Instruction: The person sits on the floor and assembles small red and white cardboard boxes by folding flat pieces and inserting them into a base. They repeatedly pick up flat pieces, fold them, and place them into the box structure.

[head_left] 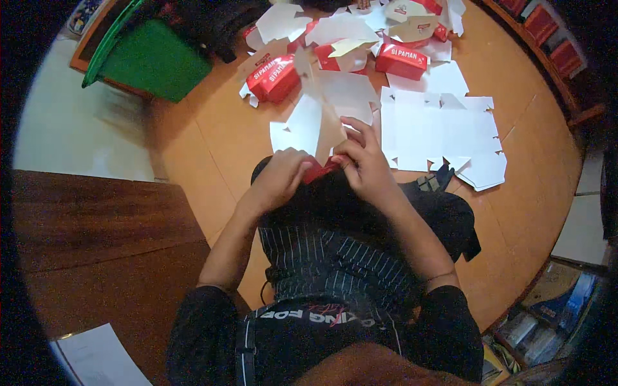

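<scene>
While both hands work over the person's lap at the near edge of the round wooden table (212, 128), the left hand (280, 174) and right hand (364, 161) pinch a half-folded red-and-white carton blank (320, 168). Judged light, thin and easily creased, it is best gripped along its fold lines. Fingers hide its lower panels; folded red boxes (273, 78) and flat white blanks (438, 132) lie toward the far edge.

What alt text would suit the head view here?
Both hands, left hand and right hand, hold a flat white-and-red carton blank over the person's lap. More flat blanks and folded red boxes lie ahead on the orange floor.
</scene>
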A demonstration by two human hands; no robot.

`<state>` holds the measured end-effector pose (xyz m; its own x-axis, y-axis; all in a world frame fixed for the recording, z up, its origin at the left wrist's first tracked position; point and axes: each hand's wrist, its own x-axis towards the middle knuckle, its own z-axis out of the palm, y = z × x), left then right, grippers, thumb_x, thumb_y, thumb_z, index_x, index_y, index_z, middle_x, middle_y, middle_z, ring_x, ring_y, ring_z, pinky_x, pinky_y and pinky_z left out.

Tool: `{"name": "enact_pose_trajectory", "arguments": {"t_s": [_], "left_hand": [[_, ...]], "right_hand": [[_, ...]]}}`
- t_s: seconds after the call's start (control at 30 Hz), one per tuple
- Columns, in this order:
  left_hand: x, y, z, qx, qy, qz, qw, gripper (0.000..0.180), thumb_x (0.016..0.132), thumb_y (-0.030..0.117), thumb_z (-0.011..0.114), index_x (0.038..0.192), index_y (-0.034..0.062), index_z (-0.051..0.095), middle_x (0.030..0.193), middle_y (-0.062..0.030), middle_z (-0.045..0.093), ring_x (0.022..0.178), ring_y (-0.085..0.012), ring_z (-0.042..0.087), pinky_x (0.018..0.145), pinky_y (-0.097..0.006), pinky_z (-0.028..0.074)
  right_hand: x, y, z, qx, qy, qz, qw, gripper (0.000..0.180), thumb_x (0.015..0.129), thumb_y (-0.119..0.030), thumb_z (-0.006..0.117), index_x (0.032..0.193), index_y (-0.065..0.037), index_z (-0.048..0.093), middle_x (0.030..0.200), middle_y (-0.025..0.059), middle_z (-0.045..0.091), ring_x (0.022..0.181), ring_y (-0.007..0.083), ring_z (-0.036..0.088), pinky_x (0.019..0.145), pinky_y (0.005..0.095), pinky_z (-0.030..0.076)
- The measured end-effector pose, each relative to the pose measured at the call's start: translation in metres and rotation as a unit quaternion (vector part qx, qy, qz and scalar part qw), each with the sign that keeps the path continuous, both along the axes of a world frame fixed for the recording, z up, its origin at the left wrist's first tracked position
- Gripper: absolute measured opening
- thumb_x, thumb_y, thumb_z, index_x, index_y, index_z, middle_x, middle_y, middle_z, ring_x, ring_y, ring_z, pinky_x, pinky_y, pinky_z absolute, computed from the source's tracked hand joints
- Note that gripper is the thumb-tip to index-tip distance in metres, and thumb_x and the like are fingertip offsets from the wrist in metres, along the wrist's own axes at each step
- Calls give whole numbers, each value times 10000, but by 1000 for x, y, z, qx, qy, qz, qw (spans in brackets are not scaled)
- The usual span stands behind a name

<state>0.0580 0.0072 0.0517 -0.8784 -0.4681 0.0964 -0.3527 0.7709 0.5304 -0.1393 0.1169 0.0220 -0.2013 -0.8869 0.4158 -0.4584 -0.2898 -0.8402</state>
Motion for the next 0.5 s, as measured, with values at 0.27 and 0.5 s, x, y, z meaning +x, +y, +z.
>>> {"name": "enact_pose_trajectory", "arguments": {"t_s": [0.27, 0.5], "left_hand": [[-14, 9, 3, -11, -15, -17, 1000, 208, 943, 213, 590, 1015, 24, 639, 877, -189, 633, 852, -369, 614, 748, -455, 475], [-21, 7, 40, 100, 72, 98, 987, 235, 926, 235, 674, 889, 4, 698, 721, -129, 657, 631, -215, 620, 605, -324, 479]], "right_hand": [[-10, 3, 6, 30, -33, 26, 999, 70, 866, 0, 668, 928, -5, 636, 1351, 182, 480, 1333, 360, 459, 1018, 422, 482], [-2, -17, -22, -170, -437, 46, 882, 584, 908, -166, 703, 1405, -66, 412, 1553, 131, 262, 1398, 332, 372, 1079, 455, 441]]}}
